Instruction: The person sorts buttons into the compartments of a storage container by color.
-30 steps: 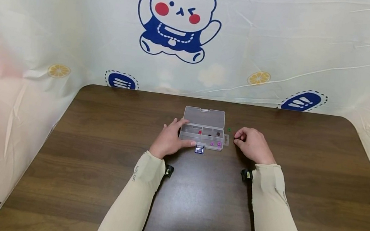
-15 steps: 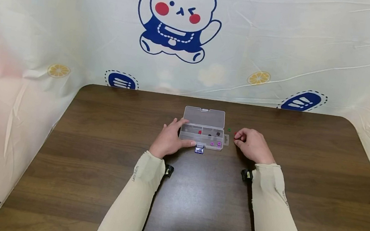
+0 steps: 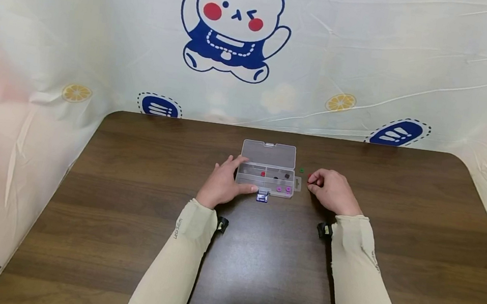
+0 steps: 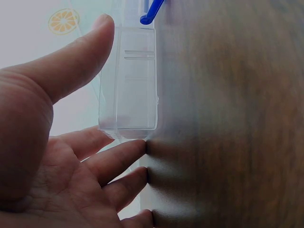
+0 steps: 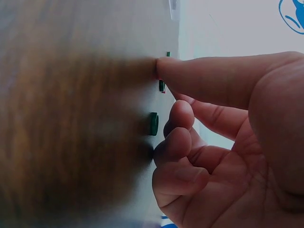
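A clear plastic compartment box (image 3: 249, 182) lies on the table with its lid (image 3: 268, 154) folded back. My left hand (image 3: 222, 185) grips its left end, thumb along the front edge and index finger at the back. Inside are a red piece (image 3: 263, 174), dark pieces (image 3: 287, 176) and purple rings (image 3: 288, 189). To the box's right, my right hand (image 3: 333, 190) has thumb and index finger down at the tabletop, beside a small red piece (image 3: 309, 175). I cannot tell whether anything is between those fingertips. Small green pieces (image 5: 153, 124) stand near its fingers in the right wrist view.
A blue latch (image 3: 262, 196) juts from the box's front, and a hanging tab (image 3: 298, 184) from its right side. Another small green piece (image 3: 301, 170) lies past that tab. The brown wooden table (image 3: 255, 277) meets a printed cloth (image 3: 312, 53) at its back edge.
The right fingers have shifted slightly, and red now shows beside their tips where little showed a second ago. The left hand and the box have stayed put.
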{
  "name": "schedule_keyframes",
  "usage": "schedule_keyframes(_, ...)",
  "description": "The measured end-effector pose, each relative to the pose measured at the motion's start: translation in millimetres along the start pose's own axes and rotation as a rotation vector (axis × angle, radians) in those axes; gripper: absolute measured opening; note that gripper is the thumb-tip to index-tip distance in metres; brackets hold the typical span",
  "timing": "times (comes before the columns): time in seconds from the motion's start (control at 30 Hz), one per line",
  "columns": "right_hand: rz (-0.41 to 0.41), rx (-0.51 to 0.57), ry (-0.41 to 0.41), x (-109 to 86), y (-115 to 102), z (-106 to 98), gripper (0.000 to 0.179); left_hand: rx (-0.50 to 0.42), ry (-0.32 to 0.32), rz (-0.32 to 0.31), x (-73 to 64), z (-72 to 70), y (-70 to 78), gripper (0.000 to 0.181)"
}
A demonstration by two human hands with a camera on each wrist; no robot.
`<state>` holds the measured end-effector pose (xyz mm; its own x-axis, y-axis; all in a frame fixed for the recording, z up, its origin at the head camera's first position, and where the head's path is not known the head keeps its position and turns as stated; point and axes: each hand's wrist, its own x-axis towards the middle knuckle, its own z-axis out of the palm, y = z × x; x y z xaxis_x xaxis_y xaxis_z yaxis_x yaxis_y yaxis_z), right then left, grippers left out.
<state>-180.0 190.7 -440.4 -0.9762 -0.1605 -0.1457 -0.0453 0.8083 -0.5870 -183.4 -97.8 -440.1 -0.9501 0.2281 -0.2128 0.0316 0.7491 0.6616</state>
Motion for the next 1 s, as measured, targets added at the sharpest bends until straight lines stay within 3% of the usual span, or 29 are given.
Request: schedule_keyframes(1.0,-0.003,-0.006,0.008,-0.1,-3.9,-1.2,0.007,0.001,-0.004,-0.011,-1.9,-0.9,1.9,0.08)
